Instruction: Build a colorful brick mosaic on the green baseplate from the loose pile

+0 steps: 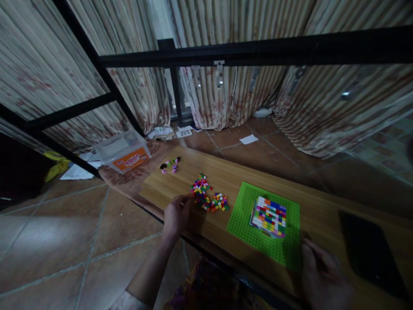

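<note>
My left hand (pixel 177 215) reaches to the near left side of a pile of small loose toy bricks (pixel 201 193) in many colours. Its fingertips are pinched together by the bricks, and anything between them is too small to make out. On the green studded baseplate (pixel 238 215) sits a block of stacked bricks (pixel 270 216), with mixed colours on top and white along its left side. Beside the plate's right edge is my right hand (pixel 324 273), its fingers curled and dim. Whether it grips the plate or a small piece is hidden.
A few pink, green and black pieces (pixel 171 164) lie farther left on the wooden table (pixel 161 189). At its far left end stands a clear plastic box (pixel 124 153) with an orange label. A dark flat object (pixel 371 252) lies at the right. Black metal bars (pixel 258 54) cross behind.
</note>
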Tool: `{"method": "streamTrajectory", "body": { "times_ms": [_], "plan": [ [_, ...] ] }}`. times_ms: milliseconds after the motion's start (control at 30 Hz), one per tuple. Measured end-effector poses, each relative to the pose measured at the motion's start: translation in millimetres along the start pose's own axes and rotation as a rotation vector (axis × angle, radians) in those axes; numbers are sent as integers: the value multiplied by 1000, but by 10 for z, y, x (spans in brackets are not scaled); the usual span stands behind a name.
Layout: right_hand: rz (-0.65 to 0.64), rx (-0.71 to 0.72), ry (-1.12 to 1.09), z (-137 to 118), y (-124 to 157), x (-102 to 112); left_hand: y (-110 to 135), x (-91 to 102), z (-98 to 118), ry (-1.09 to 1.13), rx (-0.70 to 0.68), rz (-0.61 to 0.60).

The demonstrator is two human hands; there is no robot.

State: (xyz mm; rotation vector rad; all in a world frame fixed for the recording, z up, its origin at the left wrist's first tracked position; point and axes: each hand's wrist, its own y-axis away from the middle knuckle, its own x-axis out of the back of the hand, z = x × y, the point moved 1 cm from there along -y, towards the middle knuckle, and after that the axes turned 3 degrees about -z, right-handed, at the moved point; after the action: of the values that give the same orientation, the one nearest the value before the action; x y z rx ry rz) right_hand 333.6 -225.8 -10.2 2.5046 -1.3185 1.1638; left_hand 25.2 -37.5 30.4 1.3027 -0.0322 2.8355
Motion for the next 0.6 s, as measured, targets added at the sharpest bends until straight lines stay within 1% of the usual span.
{"method": "streamTrajectory", "body": {
  "times_ms": [133, 233, 400, 600],
  "plan": [
    [-26, -13, 73, 33, 4, -28, -209, -18, -4, -51, -77, -23],
    [-41, 14, 106, 79, -7, -48, -308, -48, 31, -114, -115, -67],
    [-47, 57, 138, 103, -20, -63, -341, -101, 70, -225, -140, -137],
    [-65, 74, 166, 119, -28, -86, -368, -116, 109, -272, -160, -129]
  ]
}}
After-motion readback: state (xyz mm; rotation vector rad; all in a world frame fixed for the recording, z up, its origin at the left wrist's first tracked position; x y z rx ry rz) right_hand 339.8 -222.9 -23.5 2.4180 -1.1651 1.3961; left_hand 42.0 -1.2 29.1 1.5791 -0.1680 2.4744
